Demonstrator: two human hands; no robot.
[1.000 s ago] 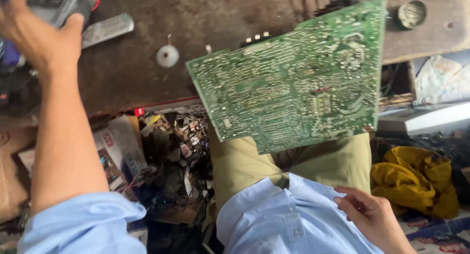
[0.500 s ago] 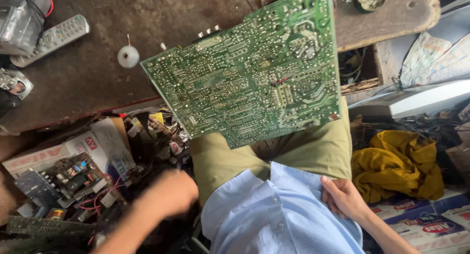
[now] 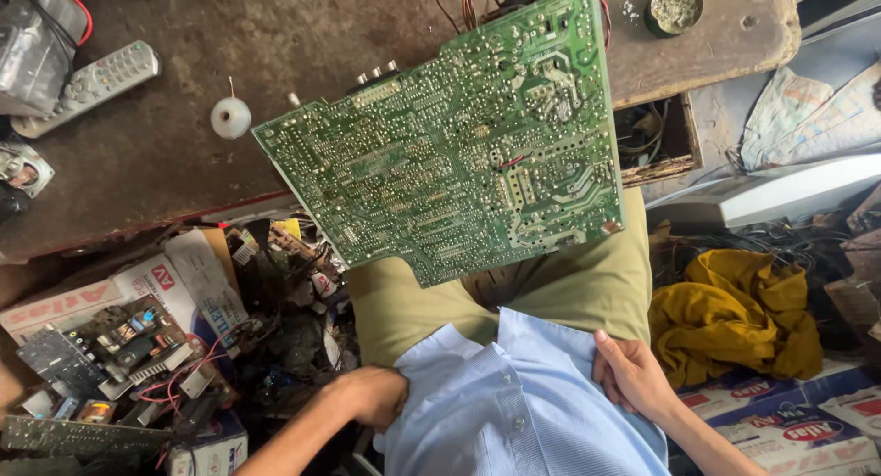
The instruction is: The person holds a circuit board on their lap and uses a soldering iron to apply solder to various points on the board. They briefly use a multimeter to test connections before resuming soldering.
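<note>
the left hand has come down from the surface to the shirt hem; both hands, right hand too, now pinch it. the green circuit board rests untouched on the lap.

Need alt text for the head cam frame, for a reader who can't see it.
A large green circuit board, solder side up, rests across the seated person's lap and the edge of a worn wooden workbench. Both hands, left hand and right hand, touch the hem of a light blue shirt. A remote control lies on the bench; a yellow cloth lies to the right.
</note>
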